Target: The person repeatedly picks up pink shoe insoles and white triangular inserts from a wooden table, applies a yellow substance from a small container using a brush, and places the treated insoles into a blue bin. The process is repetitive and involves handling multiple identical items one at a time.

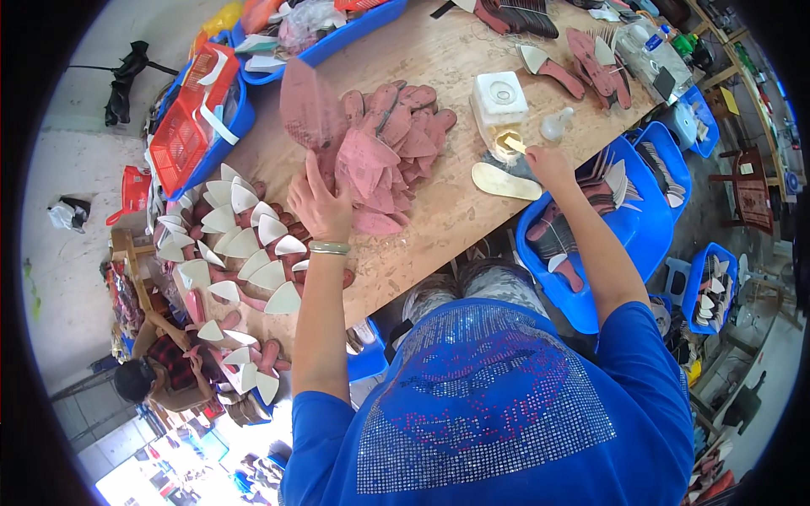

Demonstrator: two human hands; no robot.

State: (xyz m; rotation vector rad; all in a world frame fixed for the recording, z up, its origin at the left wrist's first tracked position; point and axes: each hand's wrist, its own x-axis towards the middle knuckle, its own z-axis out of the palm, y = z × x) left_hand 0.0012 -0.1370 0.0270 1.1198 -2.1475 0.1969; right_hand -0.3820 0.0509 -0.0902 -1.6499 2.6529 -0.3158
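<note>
My left hand (321,207), a bangle on its wrist, has its fingers at the narrow end of a pink insole (308,105), which is smeared by motion. Right beside it lies a heap of pink insoles (384,156). In my right hand (550,169) is a flat pale-yellow brush (516,146), its tip in the mouth of a white glue pot (499,101); the tip itself is hard to make out. Below the pot rests a single cream sole-shaped piece (504,181). To the left, many pink insoles with white pointed toe pieces (245,240) overlap each other.
The wooden table (430,240) holds more insoles (553,72) at the far right and a small clear bottle (557,124). Blue bins stand at the right (616,228), and red baskets (186,126) at the left. Another person (164,367) sits at lower left.
</note>
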